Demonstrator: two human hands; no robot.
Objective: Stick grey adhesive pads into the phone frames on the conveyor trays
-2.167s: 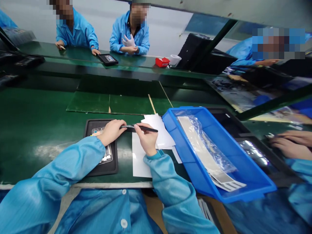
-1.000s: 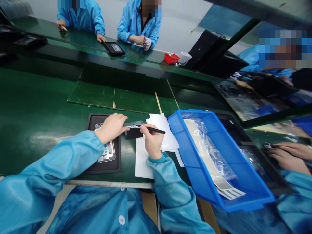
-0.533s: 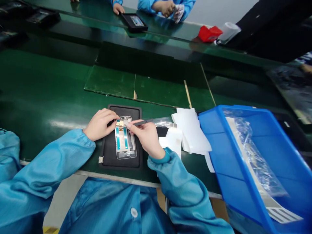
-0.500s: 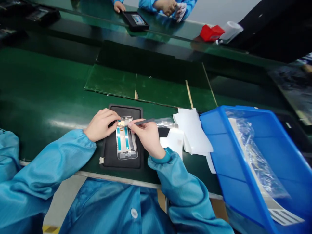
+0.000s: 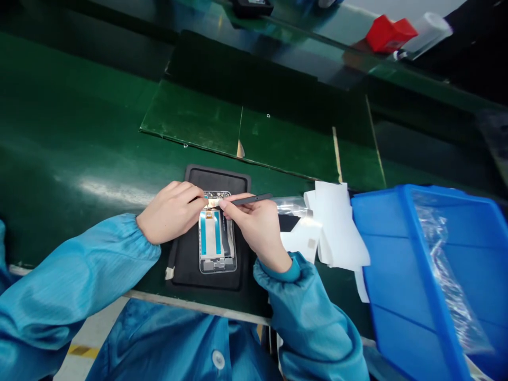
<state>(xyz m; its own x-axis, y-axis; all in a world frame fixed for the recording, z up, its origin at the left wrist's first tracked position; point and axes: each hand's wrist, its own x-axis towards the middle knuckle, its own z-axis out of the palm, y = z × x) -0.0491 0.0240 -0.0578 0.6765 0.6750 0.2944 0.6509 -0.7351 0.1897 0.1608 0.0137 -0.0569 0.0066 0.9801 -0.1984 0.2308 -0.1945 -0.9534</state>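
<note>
Looking down at a black rubber mat point(image 5: 212, 177) on the green bench top point(image 5: 71, 106), we see a phone frame point(image 5: 217, 241) lying lengthwise at the mat's centre, open side up, with teal strips down it and a small gold-coloured part at its top edge. Our left hand point(image 5: 170, 214) lies over the mat's left side, its fingers point(image 5: 190, 193) curled and close together, their tips at the top left corner of the phone frame; whether they grip it, we cannot tell. Our right hand point(image 5: 257, 227) sits over the mat's right side, its thumb and forefinger point(image 5: 238, 207) pinching a black spudger point(image 5: 254, 199). The spudger's shaft points right, past the mat, and its other end is lost behind our fingers at the frame's top edge. Just right of the mat lie a strip of clear plastic film point(image 5: 291, 206) and a loose stack of white paper sheets point(image 5: 337, 222). Beyond those sheets, further right of the mat, stands a blue plastic tray point(image 5: 420, 254) holding a clear plastic bag point(image 5: 444, 264). Our blue sleeves point(image 5: 79, 280) reach in from the near side of the mat.
</note>
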